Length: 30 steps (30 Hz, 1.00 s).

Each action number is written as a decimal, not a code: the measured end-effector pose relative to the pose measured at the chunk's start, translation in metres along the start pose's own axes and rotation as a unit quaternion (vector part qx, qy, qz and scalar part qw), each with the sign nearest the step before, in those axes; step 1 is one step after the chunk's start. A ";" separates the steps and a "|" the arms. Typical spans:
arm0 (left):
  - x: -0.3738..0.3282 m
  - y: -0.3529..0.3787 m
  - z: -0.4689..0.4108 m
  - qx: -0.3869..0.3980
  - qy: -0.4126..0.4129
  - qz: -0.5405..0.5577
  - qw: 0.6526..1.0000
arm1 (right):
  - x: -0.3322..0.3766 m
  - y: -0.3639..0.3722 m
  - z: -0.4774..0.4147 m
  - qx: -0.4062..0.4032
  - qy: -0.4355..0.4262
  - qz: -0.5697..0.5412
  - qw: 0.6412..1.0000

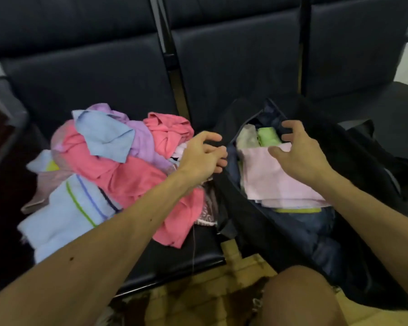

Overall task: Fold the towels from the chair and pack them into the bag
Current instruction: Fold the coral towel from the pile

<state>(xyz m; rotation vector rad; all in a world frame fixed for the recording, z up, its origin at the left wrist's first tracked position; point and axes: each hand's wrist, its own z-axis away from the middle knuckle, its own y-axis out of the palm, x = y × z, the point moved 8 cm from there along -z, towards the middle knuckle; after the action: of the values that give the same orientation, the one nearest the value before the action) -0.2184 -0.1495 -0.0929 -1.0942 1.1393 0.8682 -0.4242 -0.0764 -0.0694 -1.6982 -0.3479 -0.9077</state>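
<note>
Soft cloth in pink, lilac and pale blue makes up the heap of unfolded towels (118,161) on the seat of the dark chair (99,74). The dark bag (280,231) stands open on the next seat to the right. It already holds a folded pale-pink towel (273,180) on top and a green towel (267,137) towards its far end.

**Hands.** The left hand (201,156) is between the heap and the near rim of the bag, with its fingers curled. Whether they pinch the rim cannot be told. The right hand (299,154) hovers over the bag opening with its fingers spread and bent, and it holds nothing.

**Handling, as judged**
- The towels look light and limp. They will sag and drape from any single hold.
- They are neither slippery nor fragile, so a firm pinch will do no harm.
- The pieces overlap and tangle. Lifting one is likely to drag its neighbours off the seat edge.

**Where to take hold**
- Choose a piece lying on top, such as the blue striped towel (64,215) at the near left.
- Find two neighbouring corners and pinch one in each hand.
- Lift the piece clear so that it hangs flat before folding.
- Carry a folded piece from beneath so that the folds hold.
</note>
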 end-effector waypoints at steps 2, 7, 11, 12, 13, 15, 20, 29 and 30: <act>-0.015 -0.052 0.026 -0.037 0.035 0.009 0.999 | 0.043 0.025 0.024 0.011 -0.022 -0.082 0.996; 0.020 -0.169 0.087 -0.135 0.015 -0.004 0.991 | 0.106 0.124 0.075 0.096 -0.024 -0.170 0.980; 0.098 -0.198 0.118 -0.168 -0.049 -0.050 0.983 | 0.105 0.192 0.102 0.160 -0.004 -0.083 0.984; 0.116 -0.194 0.123 -0.157 -0.068 -0.067 0.983 | 0.097 0.205 0.107 0.169 0.000 -0.041 0.985; 0.129 -0.186 0.125 -0.140 -0.080 -0.080 0.984 | 0.088 0.216 0.110 0.175 -0.003 0.008 0.985; 0.134 -0.168 0.122 -0.102 -0.056 -0.117 0.986 | 0.074 0.232 0.114 0.197 -0.025 0.099 0.975; 0.121 -0.135 0.112 -0.001 0.024 -0.263 0.964 | 0.053 0.249 0.114 0.267 -0.108 0.237 0.928; 0.133 -0.120 0.112 0.075 0.014 -0.355 0.932 | 0.070 0.240 0.097 0.230 -0.146 0.068 0.960; 0.130 -0.119 0.114 0.070 0.022 -0.355 0.932 | 0.075 0.238 0.098 0.231 -0.141 0.031 0.962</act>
<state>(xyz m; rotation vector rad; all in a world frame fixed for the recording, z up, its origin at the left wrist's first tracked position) -0.0485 -0.0714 -0.1872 -1.2842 0.7322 0.1889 -0.1832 -0.0820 -0.1879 -1.3907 -0.6413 -0.4844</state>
